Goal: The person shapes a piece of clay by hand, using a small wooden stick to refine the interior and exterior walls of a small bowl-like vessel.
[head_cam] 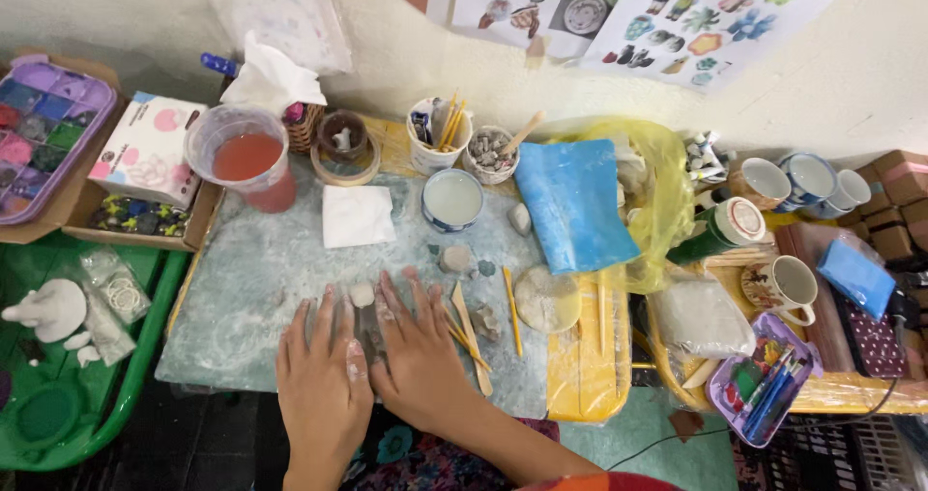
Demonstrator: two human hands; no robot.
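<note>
Both hands lie flat, palms down, side by side on a grey-blue clay-stained work mat [261,269]. My left hand [317,370] and my right hand [418,346] press on a grey strip of clay [367,325] that shows in the gap between them. A small pale lump of clay [362,295] sits at the fingertips. Fingers on both hands are spread and dusted with dried clay. Wooden modelling tools [472,336] lie just right of my right hand.
On the mat: a white tissue [357,215], a bowl of whitish liquid [452,199], small clay lumps [454,259], a flat clay disc [546,299]. Behind: a tub of reddish water [246,158], tool cups [440,133], blue cloth [572,201]. Mugs [785,286] right, green tray [58,394] left.
</note>
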